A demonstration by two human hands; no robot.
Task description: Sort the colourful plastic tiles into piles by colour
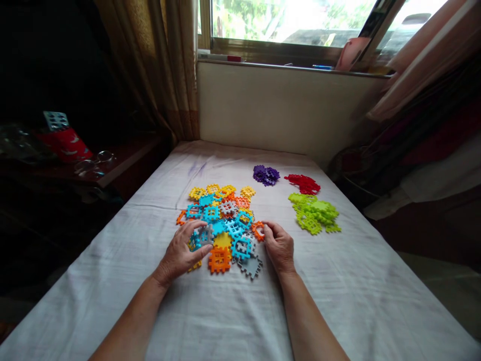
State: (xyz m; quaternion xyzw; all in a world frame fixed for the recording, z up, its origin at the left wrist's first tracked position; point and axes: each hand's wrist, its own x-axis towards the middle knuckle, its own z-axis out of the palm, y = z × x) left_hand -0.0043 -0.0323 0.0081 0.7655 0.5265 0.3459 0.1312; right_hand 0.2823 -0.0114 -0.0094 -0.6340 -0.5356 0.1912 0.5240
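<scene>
A mixed pile of flat plastic interlocking building tiles with toothed edges lies mid-table, with blue tiles (211, 214), yellow tiles (223, 239), orange tiles (219, 259) and grey tiles (251, 266). At the pile's left side, my left hand (183, 249) is open, thumb and fingers apart around a grey tile (206, 234); whether it touches that tile is hard to tell. My right hand (278, 244) is closed at the pile's right edge, pinching an orange tile (258, 230) with a large opening in its middle.
Separate heaps of purple tiles (266, 175), red tiles (303, 184) and lime-green tiles (315, 213) lie to the right on the cloth-covered table (150, 311). Eyeglasses (98, 161) and a red container (67, 144) sit on a dark side table at left. A wall and window stand behind.
</scene>
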